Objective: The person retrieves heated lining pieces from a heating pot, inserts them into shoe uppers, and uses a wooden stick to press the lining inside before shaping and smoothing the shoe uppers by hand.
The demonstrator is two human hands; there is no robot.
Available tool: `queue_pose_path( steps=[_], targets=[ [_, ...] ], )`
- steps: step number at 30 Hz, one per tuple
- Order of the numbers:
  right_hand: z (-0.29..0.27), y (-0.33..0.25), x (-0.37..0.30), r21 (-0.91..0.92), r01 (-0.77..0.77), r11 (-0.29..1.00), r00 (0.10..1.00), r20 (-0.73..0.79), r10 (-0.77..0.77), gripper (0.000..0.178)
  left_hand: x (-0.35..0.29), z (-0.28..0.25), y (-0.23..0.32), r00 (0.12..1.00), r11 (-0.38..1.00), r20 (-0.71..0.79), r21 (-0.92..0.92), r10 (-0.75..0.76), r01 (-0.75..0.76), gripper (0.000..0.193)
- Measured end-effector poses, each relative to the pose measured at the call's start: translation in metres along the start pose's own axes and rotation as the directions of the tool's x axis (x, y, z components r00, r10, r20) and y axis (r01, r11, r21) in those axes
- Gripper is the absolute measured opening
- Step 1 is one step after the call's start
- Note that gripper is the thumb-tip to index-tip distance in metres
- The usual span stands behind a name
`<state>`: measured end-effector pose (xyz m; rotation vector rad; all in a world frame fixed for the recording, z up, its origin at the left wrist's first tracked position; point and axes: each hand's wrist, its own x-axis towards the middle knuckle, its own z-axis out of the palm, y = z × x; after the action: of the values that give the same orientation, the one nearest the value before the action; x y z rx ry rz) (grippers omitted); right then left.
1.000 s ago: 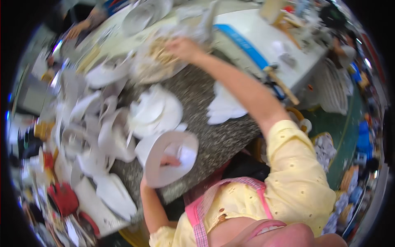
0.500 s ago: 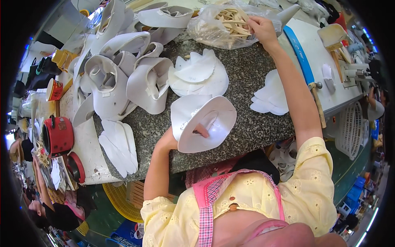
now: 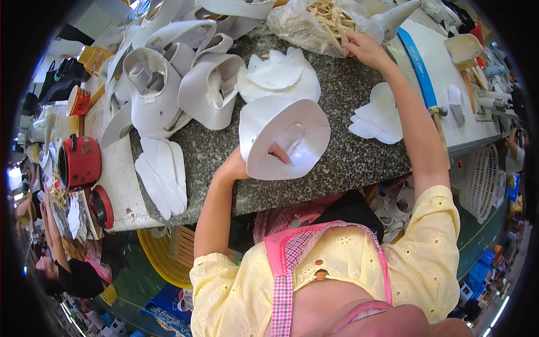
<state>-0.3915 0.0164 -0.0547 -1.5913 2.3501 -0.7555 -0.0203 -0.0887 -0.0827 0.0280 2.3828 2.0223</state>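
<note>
Left hand grips the shell, thumb inside, other fingers hidden, near side of the bench. Right hand curls at the far bag's right edge, can't tell if it's got a strip. Snagging that plastic could spill the lot.

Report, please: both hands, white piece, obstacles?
Left hand holding white flared piece. Right hand at plastic bag of pale strips, grip unclear. White sheets stacked just beyond piece.
</note>
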Motion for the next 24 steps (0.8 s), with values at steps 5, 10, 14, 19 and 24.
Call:
queue_pose_path(
  steps=[5,10,14,19,24],
  targets=[
    [-0.007,-0.014,-0.014,-0.233,-0.008,0.972,0.989,-0.146,-0.027,0.015,0.0,0.001,0.004,0.999,0.999,-0.034,0.052,-0.009,0.011,0.021],
    [0.015,-0.03,-0.005,-0.576,0.063,0.815,0.964,-0.176,-0.199,0.01,-0.001,0.002,-0.002,0.997,0.99,-0.041,0.12,0.073,-0.067,0.014],
    [0.024,-0.036,0.001,-0.412,0.435,0.801,0.9,0.165,-0.403,0.01,-0.001,0.0,-0.004,0.996,0.99,-0.056,0.133,0.063,-0.055,0.013],
    [-0.003,-0.047,0.0,0.025,-0.047,0.999,0.978,0.203,0.041,0.017,0.0,0.003,0.002,0.998,0.99,-0.036,0.133,0.051,-0.046,0.015],
    [-0.022,-0.039,-0.019,0.092,0.107,0.99,0.988,0.103,-0.116,0.02,0.006,0.005,0.013,0.994,0.981,-0.005,0.162,0.108,-0.106,0.017]
  ],
)
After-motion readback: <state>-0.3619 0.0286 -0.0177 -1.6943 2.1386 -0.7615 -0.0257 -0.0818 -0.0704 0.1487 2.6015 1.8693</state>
